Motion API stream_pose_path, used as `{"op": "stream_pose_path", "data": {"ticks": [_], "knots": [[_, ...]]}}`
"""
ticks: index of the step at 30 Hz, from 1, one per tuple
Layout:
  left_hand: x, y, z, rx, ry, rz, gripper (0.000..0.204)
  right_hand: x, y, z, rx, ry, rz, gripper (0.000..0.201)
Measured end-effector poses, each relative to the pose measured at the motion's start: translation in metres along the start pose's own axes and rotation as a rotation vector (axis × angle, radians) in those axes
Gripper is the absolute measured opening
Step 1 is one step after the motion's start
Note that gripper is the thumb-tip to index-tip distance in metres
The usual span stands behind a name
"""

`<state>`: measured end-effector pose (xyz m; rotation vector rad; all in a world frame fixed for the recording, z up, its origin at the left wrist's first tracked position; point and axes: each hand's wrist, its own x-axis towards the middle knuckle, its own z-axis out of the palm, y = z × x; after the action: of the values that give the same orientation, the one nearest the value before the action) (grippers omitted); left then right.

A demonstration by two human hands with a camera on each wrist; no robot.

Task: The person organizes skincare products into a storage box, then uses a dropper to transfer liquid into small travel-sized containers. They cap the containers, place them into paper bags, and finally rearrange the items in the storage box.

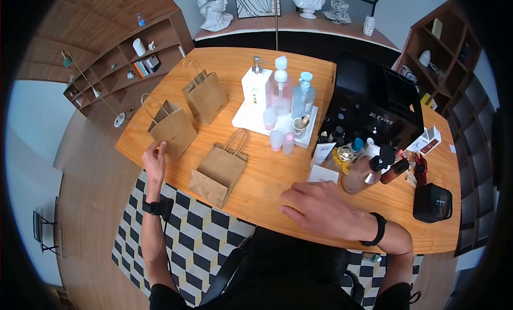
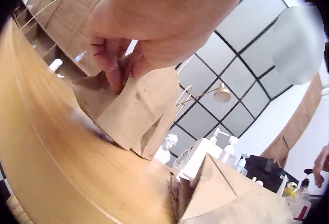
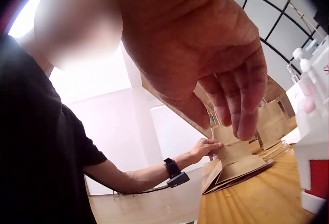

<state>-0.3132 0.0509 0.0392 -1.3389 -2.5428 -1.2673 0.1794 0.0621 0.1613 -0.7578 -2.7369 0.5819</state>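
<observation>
Pinching left paper bag (image 1: 173,129) near left edge of table (image 1: 262,184)

Left hand (image 1: 155,163): gripping the near side of the bag between thumb and bent fingertips. Right hand (image 1: 331,211): holding nothing, fingers loosely bent and relaxed, raised over the front edge, right of its middle.

Just behind the left paper bag, toward the far left corner: back paper bag (image 1: 206,97), handles up. Between the hands, near the front edge: front paper bag (image 1: 219,171), lying down, handles toward the far edge.

Farther out, behind the front paper bag: white tray (image 1: 243,117), bearing white dispenser (image 1: 256,88), pink pump bottle (image 1: 281,91) and blue pump bottle (image 1: 303,101). Just in front of the tray: two small pink-and-clear containers (image 1: 288,144). Toward the far right corner: black box (image 1: 374,96), marked BLEVINS. Crowded before it: assorted bottles (image 1: 363,171). Near the front right corner: black pouch (image 1: 432,202).
</observation>
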Motion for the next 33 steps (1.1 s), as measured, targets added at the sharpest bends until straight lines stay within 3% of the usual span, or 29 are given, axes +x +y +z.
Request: {"op": "stream_pose_path", "data": {"ticks": [5, 7, 8, 10, 12, 14, 16, 17, 18, 20, 21, 22, 24, 25, 26, 27, 28, 29, 31, 33], "knots": [[-0.048, 0.062, -0.035, -0.052, 0.150, 0.345, 0.026, 0.000, -0.001, -0.004, 0.060, 0.096, -0.024, 0.021], [-0.079, 0.096, -0.048, -0.040, 0.109, 0.426, 0.026, 0.007, -0.005, -0.006, 0.179, 0.375, -0.151, 0.013], [-0.096, 0.112, -0.054, -0.027, 0.069, 0.508, 0.026, 0.011, -0.007, -0.008, 0.178, 0.371, -0.150, 0.013], [-0.125, 0.134, -0.059, -0.038, 0.033, 0.628, 0.021, 0.016, -0.009, -0.013, 0.259, 0.548, -0.220, 0.019], [-0.153, 0.148, -0.065, -0.031, -0.146, 0.554, 0.009, 0.018, -0.009, -0.017, 0.293, 0.499, -0.273, 0.024], [-0.167, 0.153, -0.058, -0.081, -0.181, 0.763, 0.005, 0.015, -0.011, -0.017, 0.328, 0.448, -0.320, 0.030], [-0.182, 0.149, -0.055, -0.043, -0.288, 0.826, 0.008, 0.013, -0.014, -0.014, 0.318, 0.246, -0.351, 0.035], [-0.190, 0.151, -0.051, -0.068, -0.313, 0.795, 0.008, 0.012, -0.011, -0.012, 0.295, 0.121, -0.372, 0.042], [-0.194, 0.153, -0.046, -0.072, -0.319, 0.792, 0.008, 0.012, -0.008, -0.011, 0.296, 0.117, -0.365, 0.042], [-0.200, 0.154, -0.039, -0.159, -0.316, 0.890, 0.013, 0.012, -0.002, -0.012, 0.175, -0.365, -0.264, 0.051], [-0.203, 0.146, -0.038, -0.118, -0.350, 0.903, 0.034, 0.012, 0.001, -0.012, 0.148, -0.417, -0.315, 0.045], [-0.204, 0.147, -0.038, -0.118, -0.351, 0.903, 0.034, 0.009, 0.001, -0.009, 0.149, -0.417, -0.314, 0.045], [-0.205, 0.152, -0.037, -0.119, -0.349, 0.684, 0.067, 0.004, 0.000, -0.003, 0.189, -0.166, -0.306, 0.028], [-0.198, 0.147, -0.029, -0.178, -0.321, 0.763, 0.091, 0.003, 0.005, -0.003, 0.188, -0.165, -0.302, 0.028], [-0.197, 0.145, -0.024, -0.180, -0.326, 0.763, 0.091, 0.002, 0.012, -0.004, 0.145, -0.334, -0.311, 0.031], [-0.196, 0.143, -0.021, -0.191, -0.480, 0.679, 0.093, 0.002, 0.016, -0.003, 0.102, -0.503, -0.320, 0.034], [-0.194, 0.143, -0.019, -0.202, -0.630, 0.591, 0.095, 0.002, 0.016, 0.001, 0.103, -0.502, -0.320, 0.034], [-0.195, 0.140, -0.014, -0.203, -0.631, 0.592, 0.095, 0.000, 0.013, 0.007, 0.116, -0.457, -0.317, 0.033], [-0.201, 0.135, -0.005, -0.358, -0.814, 0.544, 0.092, -0.004, 0.012, 0.027, 0.129, -0.413, -0.310, 0.032], [-0.206, 0.135, -0.004, -0.379, -0.779, 0.569, 0.090, -0.007, 0.018, 0.054, 0.223, -0.060, -0.426, 0.031]]}}
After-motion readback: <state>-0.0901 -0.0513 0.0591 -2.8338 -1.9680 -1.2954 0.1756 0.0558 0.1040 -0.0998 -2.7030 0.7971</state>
